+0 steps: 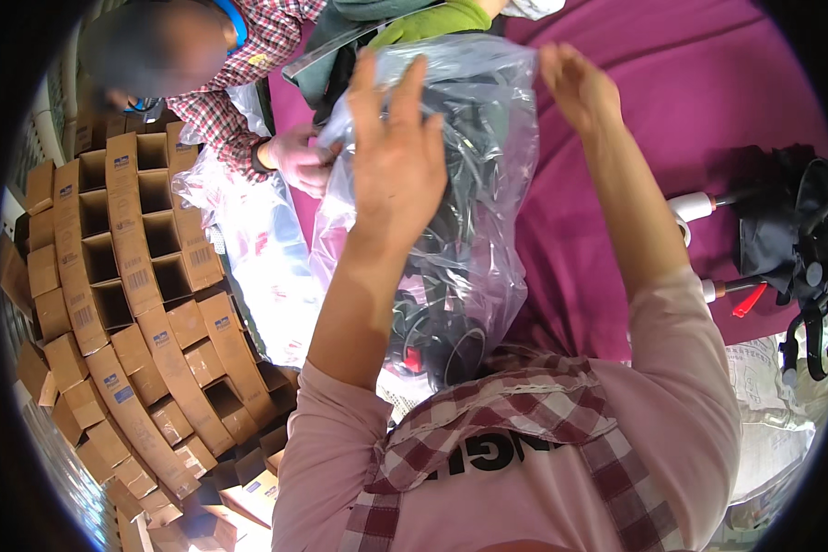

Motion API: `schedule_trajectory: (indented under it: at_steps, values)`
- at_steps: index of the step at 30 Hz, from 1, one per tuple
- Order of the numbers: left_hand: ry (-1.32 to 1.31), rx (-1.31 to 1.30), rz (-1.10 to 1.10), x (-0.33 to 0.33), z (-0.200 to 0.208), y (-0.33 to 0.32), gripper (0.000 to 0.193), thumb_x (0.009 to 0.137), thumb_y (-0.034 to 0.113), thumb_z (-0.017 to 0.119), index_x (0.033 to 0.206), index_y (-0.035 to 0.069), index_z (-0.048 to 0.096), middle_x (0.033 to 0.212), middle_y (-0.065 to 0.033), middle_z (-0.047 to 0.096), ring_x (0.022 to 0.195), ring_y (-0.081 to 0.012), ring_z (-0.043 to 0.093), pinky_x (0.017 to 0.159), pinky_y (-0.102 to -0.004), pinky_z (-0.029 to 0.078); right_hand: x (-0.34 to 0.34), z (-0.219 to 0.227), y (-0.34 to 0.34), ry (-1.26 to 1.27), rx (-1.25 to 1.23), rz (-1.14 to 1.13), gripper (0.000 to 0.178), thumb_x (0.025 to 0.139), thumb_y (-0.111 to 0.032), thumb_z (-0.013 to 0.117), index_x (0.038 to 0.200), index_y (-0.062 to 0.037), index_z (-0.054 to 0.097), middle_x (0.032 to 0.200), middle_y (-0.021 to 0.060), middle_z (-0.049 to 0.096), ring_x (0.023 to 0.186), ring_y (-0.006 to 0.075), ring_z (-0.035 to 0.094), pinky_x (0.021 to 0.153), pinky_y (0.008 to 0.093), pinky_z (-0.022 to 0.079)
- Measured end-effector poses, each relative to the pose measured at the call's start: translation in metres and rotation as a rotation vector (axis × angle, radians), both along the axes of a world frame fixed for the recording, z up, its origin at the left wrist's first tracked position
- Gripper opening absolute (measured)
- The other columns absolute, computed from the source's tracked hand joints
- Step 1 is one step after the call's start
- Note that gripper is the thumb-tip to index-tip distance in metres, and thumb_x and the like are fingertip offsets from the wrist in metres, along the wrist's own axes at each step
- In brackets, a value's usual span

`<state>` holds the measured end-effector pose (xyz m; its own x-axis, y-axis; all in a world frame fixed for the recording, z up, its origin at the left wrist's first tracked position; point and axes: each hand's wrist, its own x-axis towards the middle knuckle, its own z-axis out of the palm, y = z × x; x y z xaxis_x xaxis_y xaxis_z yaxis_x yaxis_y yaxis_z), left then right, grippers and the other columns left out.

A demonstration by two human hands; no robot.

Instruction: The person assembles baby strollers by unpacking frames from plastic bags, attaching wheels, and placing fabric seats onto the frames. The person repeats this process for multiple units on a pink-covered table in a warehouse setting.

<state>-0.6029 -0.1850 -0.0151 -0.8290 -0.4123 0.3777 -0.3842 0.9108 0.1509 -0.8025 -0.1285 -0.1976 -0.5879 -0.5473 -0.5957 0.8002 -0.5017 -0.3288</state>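
Observation:
A clear plastic bag [515,212] lies in front of me over a dark folded frame with wheels [437,340], which looks like a folded stroller; a small red part shows at its near end. My left hand [397,156] rests on the bag's upper left side with its fingers spread. At the bag's far right corner, the fingers of my right hand [581,90] are closed on the plastic edge. Across from me, at the left, a co-worker's gloved hand [302,161] touches the bag's left edge. The bag's film partly hides the frame.
Magenta cloth [653,120] covers the table. Another dark frame [787,239] with white-ended tubes and a red tab lies at the right. Stacked brown cartons [147,267] fill the left. More clear plastic [271,248] and a green glove [442,20] are nearby.

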Motion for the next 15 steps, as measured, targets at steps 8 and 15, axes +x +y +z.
schedule_trajectory:
  at_steps: [8, 15]
  values:
    - [-0.023, 0.160, 0.109, 0.121, 0.014, 0.027, 0.039, 0.088, -0.001, 0.063, 0.126, 0.000, 0.059, 0.145, -0.0220, 0.040, 0.127, -0.0366, 0.049, 0.104, -0.0444, 0.042, 0.032, -0.032, -0.002, 0.509, 0.134, 0.068, 0.026, 0.098, -0.030, 0.056, 0.100, -0.0042, 0.061, 0.084, 0.0050, 0.060, 0.073, 0.0148, 0.057, 0.063, 0.0246, 0.043]
    - [-0.025, 0.426, 0.115, 0.194, -0.001, 0.041, 0.036, 0.086, -0.004, 0.063, 0.122, 0.000, 0.062, 0.142, -0.0190, 0.042, 0.123, -0.0365, 0.053, 0.100, -0.0429, 0.047, 0.263, -0.115, 0.232, 0.218, 0.289, 0.604, 0.023, 0.098, -0.023, 0.050, 0.102, -0.0040, 0.061, 0.073, 0.0094, 0.064, 0.062, 0.0175, 0.061, 0.052, 0.0301, 0.046]
